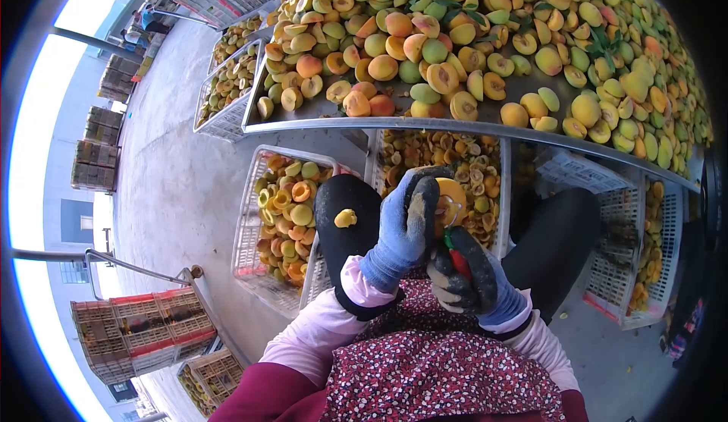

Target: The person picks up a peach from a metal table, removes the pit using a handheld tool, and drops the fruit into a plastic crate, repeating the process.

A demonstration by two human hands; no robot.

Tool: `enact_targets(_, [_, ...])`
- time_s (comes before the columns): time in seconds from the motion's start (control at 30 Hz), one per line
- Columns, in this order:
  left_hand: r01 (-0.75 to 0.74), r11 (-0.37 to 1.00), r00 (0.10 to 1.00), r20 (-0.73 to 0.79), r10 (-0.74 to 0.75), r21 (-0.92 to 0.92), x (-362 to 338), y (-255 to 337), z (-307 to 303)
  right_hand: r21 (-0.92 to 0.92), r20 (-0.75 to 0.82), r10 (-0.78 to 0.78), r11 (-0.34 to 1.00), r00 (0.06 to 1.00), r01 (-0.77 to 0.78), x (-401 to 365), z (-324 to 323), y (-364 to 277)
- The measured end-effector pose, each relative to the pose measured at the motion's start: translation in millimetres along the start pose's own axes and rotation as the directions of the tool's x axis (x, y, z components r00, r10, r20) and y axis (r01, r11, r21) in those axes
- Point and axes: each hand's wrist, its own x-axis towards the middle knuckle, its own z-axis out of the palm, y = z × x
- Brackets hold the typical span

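Both hands wear blue knit gloves with dark, dirty palms and meet above the lap. My left hand [407, 221] is closed round a yellow-orange fruit [450, 200], which shows at its right side. In my right hand [469, 274] is a small tool with a red and green handle [459, 261], its metal end touching the fruit. The fingers of my right hand are wrapped round the handle. A yellow fruit piece [346, 218] lies on the dark trouser leg to the left of my left hand.
A metal table [341, 123] heaped with whole and halved fruit stands ahead. Below it is a crate of fruit halves [485, 217]. Another full crate [246, 229] is at the left, more crates [667, 270] at the right. Stacked crates [144, 331] stand at the lower left.
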Motion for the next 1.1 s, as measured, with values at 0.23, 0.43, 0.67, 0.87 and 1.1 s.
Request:
enact_targets(0.23, [-0.135, 0.947, 0.989, 0.095, 0.112, 0.292, 0, -6, -9, 0.256, 0.228, 0.087, 0.956, 0.970, -0.145, 13, -11, 9])
enact_targets(0.43, [0.145, 0.965, 0.965, -0.184, -0.187, -0.216, -17, -36, 0, 0.166, 0.517, -0.043, 0.985, 0.855, -0.050, 9, -25, -4])
enact_targets(0.67, [0.427, 0.276, 0.777, 0.193, -0.600, -0.861, -24, -19, -18, -0.752, -0.444, -0.512, 0.659, 0.735, 0.005, 19, -43, -26])
enact_targets(0.87, [-0.031, 0.999, 0.999, -0.031, 0.032, 0.033, -31, -1, -4, -0.860, -0.133, -0.723, 0.424, 0.678, 0.283, 26, -24, -31])
enact_targets(1.1, [0.376, 0.879, 0.927, 0.102, -0.362, -0.293, -31, -9, -7, -0.770, -0.289, -0.490, 0.629, 0.822, 0.104, 0, 9, -36])
